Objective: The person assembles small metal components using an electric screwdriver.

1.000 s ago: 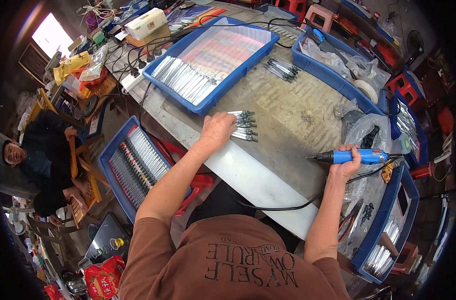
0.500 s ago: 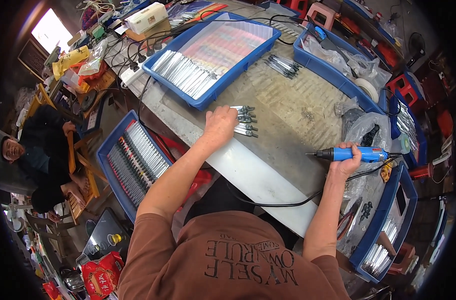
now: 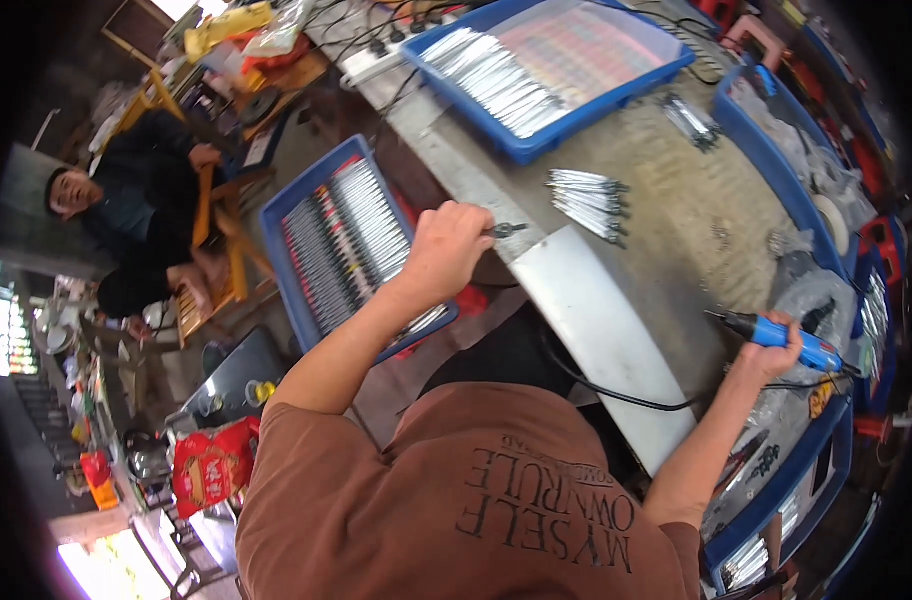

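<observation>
My left hand (image 3: 444, 252) is closed around a slim metal rod (image 3: 507, 230). Only the rod's dark end sticks out past my fingers, over the table's near-left edge. My right hand (image 3: 776, 348) grips a blue electric screwdriver (image 3: 812, 352) by its body, with the dark nose aimed left above the tabletop and a black cord trailing from it. Between the hands, farther back, lies a fanned bunch of silver rods (image 3: 588, 203) with dark ends. Left of my left hand, a blue tray (image 3: 266, 218) below table level holds rods in neat rows.
A large blue tray (image 3: 525, 148) of silver rods stands at the back of the table (image 3: 676, 225). Another small rod bundle (image 3: 690, 120) lies beyond. Blue bins with plastic bags (image 3: 816, 285) line the right side. A person (image 3: 151, 190) sits on a wooden chair at left.
My left hand has left the rod bunch and moved left past the table edge, carrying one rod. The view has swung, so the table appears farther right. My right hand keeps the screwdriver.
</observation>
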The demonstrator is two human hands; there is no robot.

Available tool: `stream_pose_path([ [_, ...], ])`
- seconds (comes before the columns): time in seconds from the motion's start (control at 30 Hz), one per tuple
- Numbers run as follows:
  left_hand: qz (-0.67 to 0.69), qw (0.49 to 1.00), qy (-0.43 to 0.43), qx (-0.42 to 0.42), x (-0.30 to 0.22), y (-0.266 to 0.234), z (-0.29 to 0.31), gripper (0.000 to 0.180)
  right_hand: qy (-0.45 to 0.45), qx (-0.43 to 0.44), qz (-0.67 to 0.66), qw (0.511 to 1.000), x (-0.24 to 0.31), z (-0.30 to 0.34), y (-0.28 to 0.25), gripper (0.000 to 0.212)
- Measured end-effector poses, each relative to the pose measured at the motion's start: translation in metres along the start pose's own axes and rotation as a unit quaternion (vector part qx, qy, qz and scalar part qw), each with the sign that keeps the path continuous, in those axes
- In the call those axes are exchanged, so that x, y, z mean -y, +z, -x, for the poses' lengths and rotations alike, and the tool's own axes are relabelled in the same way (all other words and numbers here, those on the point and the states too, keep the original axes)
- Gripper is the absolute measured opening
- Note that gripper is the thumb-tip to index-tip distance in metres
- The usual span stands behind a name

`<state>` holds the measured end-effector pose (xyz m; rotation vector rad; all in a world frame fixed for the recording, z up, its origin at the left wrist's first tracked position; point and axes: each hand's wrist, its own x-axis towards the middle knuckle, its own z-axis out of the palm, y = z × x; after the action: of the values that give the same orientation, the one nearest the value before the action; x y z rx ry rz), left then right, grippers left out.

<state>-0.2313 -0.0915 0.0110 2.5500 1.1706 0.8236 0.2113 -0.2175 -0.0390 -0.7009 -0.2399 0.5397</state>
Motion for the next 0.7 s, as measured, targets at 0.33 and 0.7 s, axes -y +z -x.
stream_pose_path([
  [0.33, -0.090, 0.963, -0.252, 0.030, 0.129, -0.035, 0.198, 0.016, 0.009, -0.020, 0.026, 0.999, 0.008, -0.011, -0.003, 0.014],
  [0.7, -0.083, 0.945, -0.298, 0.105, 0.128, -0.012, 0.241, 0.017, 0.016, -0.004, 0.043, 0.999, 0.008, -0.014, -0.009, 0.015],
])
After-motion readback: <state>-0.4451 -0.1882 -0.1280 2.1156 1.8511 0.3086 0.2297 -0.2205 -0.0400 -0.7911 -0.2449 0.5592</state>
